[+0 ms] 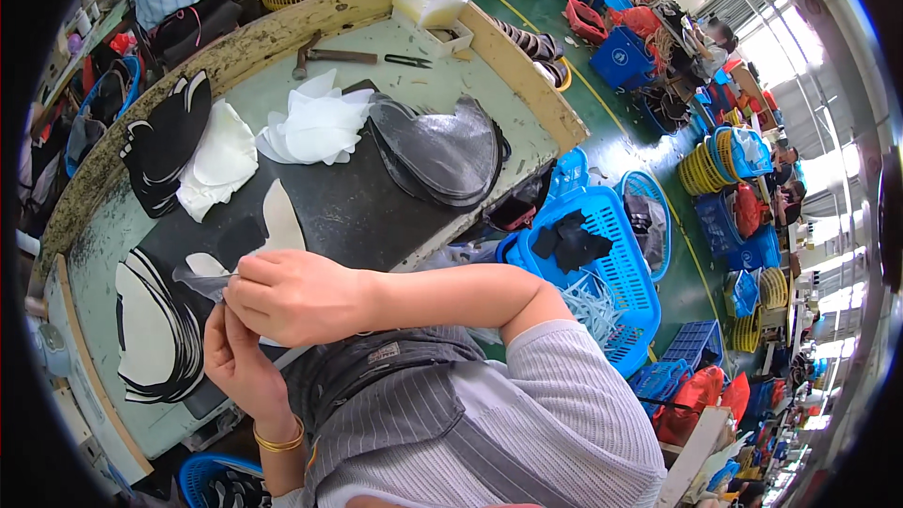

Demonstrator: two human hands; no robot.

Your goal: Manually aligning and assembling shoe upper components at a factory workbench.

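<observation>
My right hand (pixel 299 296) reaches across from the right with its fingers closed in a pinch. From its fingertips a thin, greyish see-through cut piece (pixel 199 281) sticks out to the left. Just below, my left hand (pixel 243 365), a gold bangle at its wrist, has thumb and fingers pressed together against the right fingers; what it grips is hidden. Beneath the hands, a white curved cut piece (pixel 282 216) lies on a black mat (pixel 353 221). Left of the hands is a fanned stack of white pieces with black edges (pixel 150 325).
Stacks of black pieces (pixel 174 146), cream pieces (pixel 218 160), white film pieces (pixel 315 120) and dark glossy pieces (pixel 440 150) line the bench's far side. Beyond lie a hammer (pixel 329 55) and thread snips (pixel 407 61). A raised rim (pixel 310 11) edges the bench. Blue baskets (pixel 602 254) stand right.
</observation>
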